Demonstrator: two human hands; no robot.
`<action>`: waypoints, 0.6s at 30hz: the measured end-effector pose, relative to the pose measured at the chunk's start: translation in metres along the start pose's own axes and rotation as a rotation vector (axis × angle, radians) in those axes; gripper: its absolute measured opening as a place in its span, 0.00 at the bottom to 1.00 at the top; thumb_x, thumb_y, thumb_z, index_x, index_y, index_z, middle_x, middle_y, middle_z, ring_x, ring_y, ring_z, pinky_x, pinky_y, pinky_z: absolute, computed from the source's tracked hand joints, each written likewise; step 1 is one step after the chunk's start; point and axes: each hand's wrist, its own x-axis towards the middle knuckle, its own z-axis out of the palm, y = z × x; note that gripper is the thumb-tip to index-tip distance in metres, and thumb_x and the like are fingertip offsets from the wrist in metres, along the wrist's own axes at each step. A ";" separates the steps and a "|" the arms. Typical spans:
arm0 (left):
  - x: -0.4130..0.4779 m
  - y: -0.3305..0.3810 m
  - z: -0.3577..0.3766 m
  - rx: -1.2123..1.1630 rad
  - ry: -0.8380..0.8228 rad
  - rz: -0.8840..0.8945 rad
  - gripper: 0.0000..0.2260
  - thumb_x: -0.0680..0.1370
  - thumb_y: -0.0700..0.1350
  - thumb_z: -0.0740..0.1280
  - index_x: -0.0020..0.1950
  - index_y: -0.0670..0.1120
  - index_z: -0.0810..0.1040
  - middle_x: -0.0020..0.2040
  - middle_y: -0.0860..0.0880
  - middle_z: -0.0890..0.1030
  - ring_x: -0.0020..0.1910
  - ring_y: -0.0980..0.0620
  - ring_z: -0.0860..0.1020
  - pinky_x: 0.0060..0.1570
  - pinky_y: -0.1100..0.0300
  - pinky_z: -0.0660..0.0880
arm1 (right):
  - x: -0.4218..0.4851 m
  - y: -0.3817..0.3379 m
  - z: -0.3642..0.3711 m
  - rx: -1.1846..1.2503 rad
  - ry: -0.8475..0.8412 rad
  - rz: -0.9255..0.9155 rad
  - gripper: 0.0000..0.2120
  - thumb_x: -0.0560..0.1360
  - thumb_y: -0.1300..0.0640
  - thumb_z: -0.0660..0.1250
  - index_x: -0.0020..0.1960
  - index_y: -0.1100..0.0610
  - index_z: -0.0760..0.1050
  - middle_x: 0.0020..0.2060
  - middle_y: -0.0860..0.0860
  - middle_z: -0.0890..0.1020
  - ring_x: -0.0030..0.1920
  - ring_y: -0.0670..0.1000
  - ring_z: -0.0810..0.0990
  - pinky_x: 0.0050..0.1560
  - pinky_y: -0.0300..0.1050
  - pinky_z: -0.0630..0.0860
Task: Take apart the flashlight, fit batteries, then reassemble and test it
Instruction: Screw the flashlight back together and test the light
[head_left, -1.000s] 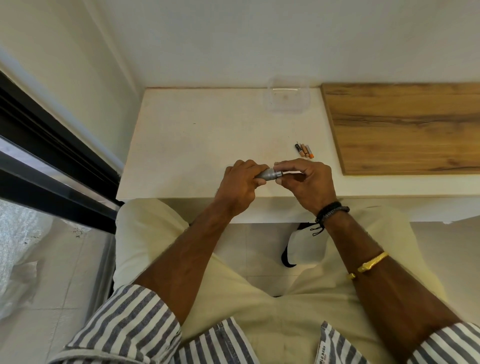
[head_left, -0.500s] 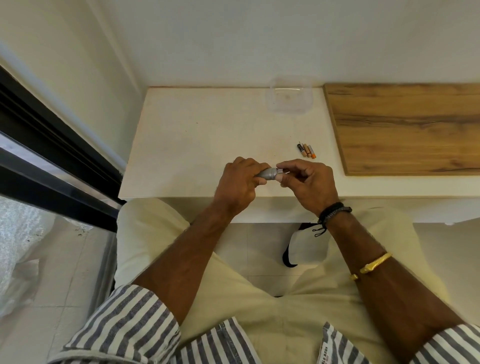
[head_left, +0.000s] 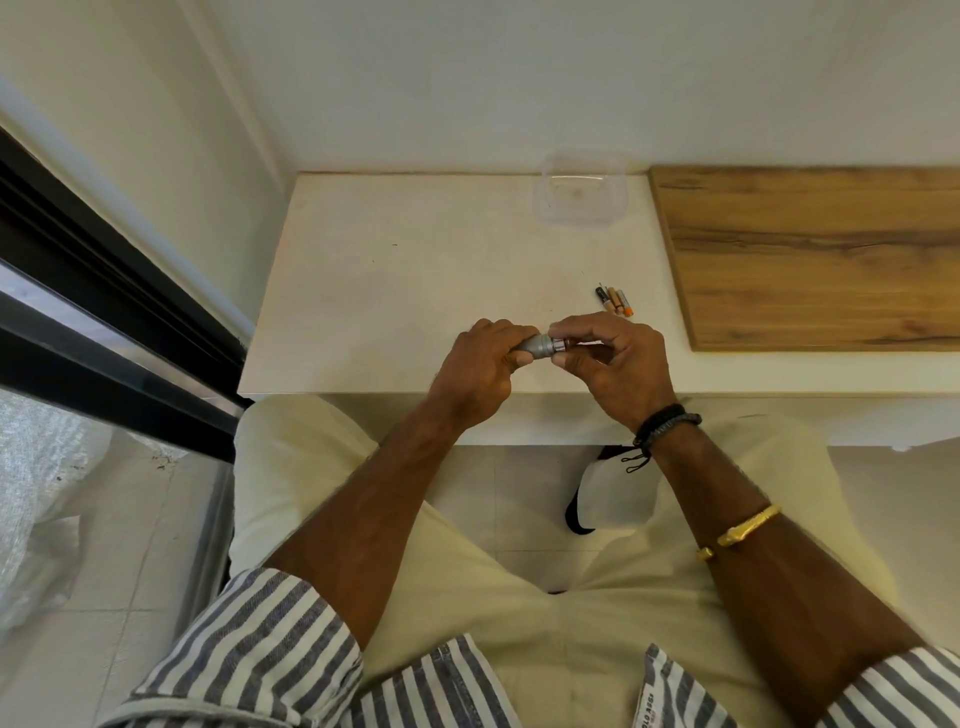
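A small silver flashlight lies level between both hands, just above the near edge of the pale table. My left hand is wrapped around its body, hiding most of it. The thumb and fingertips of my right hand pinch the ribbed end of the flashlight. Three small batteries, orange and black, lie side by side on the table just beyond my right hand.
A clear plastic container stands at the back of the table against the wall. A wooden board covers the right part of the surface. A dark window frame runs along the left. A white cap lies on the floor below.
The fingers of my right hand have shifted slightly on the flashlight's end. Both hands stay in the same place above the table edge.
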 end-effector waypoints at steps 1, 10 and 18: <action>0.000 -0.001 0.000 0.000 -0.001 -0.001 0.15 0.82 0.47 0.58 0.63 0.43 0.78 0.50 0.44 0.82 0.47 0.45 0.74 0.48 0.46 0.72 | 0.000 0.001 0.000 -0.005 -0.002 0.003 0.12 0.72 0.62 0.77 0.56 0.58 0.84 0.48 0.48 0.85 0.48 0.45 0.84 0.52 0.37 0.82; 0.000 0.005 0.002 0.049 0.027 0.074 0.12 0.80 0.45 0.62 0.62 0.45 0.79 0.49 0.46 0.81 0.45 0.46 0.73 0.46 0.48 0.72 | -0.001 0.001 0.011 -0.060 0.024 0.321 0.24 0.80 0.35 0.60 0.41 0.53 0.80 0.27 0.47 0.82 0.24 0.46 0.81 0.27 0.41 0.80; 0.000 0.002 0.007 0.054 0.021 -0.030 0.13 0.81 0.43 0.63 0.65 0.46 0.77 0.52 0.46 0.81 0.49 0.47 0.72 0.50 0.47 0.72 | 0.001 0.011 -0.001 0.119 -0.139 0.231 0.17 0.76 0.58 0.74 0.64 0.52 0.78 0.51 0.50 0.85 0.40 0.48 0.87 0.42 0.41 0.84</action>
